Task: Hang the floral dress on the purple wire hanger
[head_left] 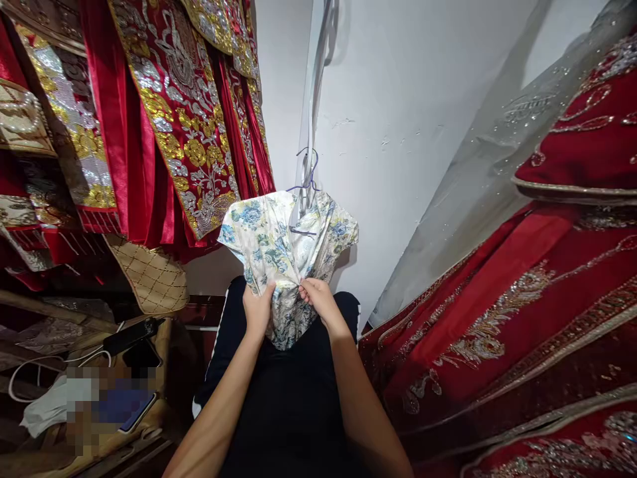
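- The floral dress (279, 245) hides its own lower part behind the left hand (257, 309) and right hand (318, 299) — the hem is lost against the dark clothing below.
- The fingertips of both hands are tucked into the gathered cloth, so the exact grip cannot be told.
- The hanger (307, 174) shows only its hook; the shoulders lie under the fabric.
- The red embroidered garments (164, 113) on the left are cut off by the top edge — likewise the red gown (522, 318) at the right edge.
- A patch on the table (149, 425) at lower left is pixelated.

No readable text, label or number shows anywhere.
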The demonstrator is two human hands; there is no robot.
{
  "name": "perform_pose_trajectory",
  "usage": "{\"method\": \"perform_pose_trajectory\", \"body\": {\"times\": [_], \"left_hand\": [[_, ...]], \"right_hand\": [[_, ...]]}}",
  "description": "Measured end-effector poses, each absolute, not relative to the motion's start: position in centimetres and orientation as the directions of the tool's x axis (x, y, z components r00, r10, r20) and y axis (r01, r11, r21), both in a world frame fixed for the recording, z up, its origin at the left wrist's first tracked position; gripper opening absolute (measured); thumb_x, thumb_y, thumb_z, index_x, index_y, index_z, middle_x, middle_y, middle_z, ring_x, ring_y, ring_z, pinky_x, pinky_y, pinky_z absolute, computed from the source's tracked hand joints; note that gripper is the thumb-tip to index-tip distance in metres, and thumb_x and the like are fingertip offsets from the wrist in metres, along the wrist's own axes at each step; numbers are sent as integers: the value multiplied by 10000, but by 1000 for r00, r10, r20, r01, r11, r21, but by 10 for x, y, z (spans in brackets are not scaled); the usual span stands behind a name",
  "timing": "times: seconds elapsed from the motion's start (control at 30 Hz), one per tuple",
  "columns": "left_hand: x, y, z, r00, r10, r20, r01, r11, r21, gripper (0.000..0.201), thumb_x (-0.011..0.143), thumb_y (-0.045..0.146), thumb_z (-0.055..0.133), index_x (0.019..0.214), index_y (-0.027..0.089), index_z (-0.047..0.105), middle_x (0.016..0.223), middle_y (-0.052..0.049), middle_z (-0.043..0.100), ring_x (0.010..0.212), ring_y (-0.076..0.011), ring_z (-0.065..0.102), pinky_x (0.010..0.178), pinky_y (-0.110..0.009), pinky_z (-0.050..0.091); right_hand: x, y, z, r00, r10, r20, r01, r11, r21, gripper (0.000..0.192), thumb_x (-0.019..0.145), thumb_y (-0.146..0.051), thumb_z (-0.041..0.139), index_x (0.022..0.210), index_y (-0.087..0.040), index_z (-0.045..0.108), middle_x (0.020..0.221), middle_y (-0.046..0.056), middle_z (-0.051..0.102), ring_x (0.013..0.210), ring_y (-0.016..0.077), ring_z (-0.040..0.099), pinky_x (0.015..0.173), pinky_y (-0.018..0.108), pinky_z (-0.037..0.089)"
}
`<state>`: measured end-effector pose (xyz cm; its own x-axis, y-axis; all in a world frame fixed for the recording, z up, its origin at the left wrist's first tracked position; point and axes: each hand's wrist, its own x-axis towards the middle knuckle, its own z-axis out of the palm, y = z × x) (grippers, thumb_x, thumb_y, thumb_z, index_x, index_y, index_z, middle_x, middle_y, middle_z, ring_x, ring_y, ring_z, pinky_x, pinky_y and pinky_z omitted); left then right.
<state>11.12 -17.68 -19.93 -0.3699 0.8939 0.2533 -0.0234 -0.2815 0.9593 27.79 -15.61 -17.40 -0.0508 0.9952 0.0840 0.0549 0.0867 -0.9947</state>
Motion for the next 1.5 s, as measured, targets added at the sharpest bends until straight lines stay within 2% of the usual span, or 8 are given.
{"method": "perform_pose_trajectory", "body": {"times": [0.1,0.2,0.4,0.87,1.0,1.17,1.33,1.5], "left_hand": [[113,-181,-207,-532,713,457,299,-347,889,718,828,353,703,1442,218,357,1489,-168,420,1418,-299,395,1206,-457,291],[126,-185,-214,-346,697,628,437,-472,766,562,843,327,683,1345,228,453,1409,-161,468,1400,-313,394,1204,-466,267],[156,-185,-218,-64,826,561,246,-531,811,192,958,293,480,1131,272,561,1093,-100,619,1060,-275,611,942,-407,471],[154,-178,-233,233,800,553,398,-597,697,117,955,197,422,980,217,535,909,-72,596,840,-223,591,762,-341,463],[145,-167,-187,309,773,554,406,-634,658,110,964,215,445,986,201,552,859,-51,616,800,-201,600,749,-322,463],[139,-135,-65,172,552,816,330,-813,480,365,1004,251,437,1366,213,467,1016,-69,657,893,-187,618,842,-325,477],[137,-116,8,336,404,851,437,-867,239,131,944,212,528,958,166,650,843,-51,674,769,-176,603,729,-289,449],[130,-119,3,402,394,826,456,-869,193,99,917,228,586,874,167,651,754,-25,663,682,-154,586,660,-268,415]], "right_hand": [[279,-160,-182,-5,997,74,-1,74,-997,434,779,-612,658,624,-219,561,546,-17,517,468,119,400,466,267,281],[278,-164,-187,-31,998,49,-64,47,-997,464,749,-646,690,631,-216,561,536,-22,502,464,114,387,456,265,262],[279,-181,-178,-300,954,9,-95,-21,-995,437,818,-577,671,627,-205,544,504,-46,420,447,87,344,440,245,226],[287,-92,5,21,980,197,-357,191,-914,152,845,-202,631,705,-160,587,465,-53,502,336,24,343,298,134,200],[277,-105,17,65,955,289,-354,293,-888,171,861,-240,581,713,-155,585,456,-53,505,328,26,368,312,131,221],[275,-130,3,35,928,371,-250,368,-896,227,848,-249,545,639,-164,568,422,-37,496,333,45,392,332,143,274],[281,-132,-6,49,879,474,-199,473,-858,231,823,-283,590,619,-176,573,405,-45,480,329,49,370,340,160,262],[281,-124,-38,118,847,518,-170,532,-830,280,836,-386,616,645,-182,601,412,-51,478,342,53,345,357,182,236]]}}
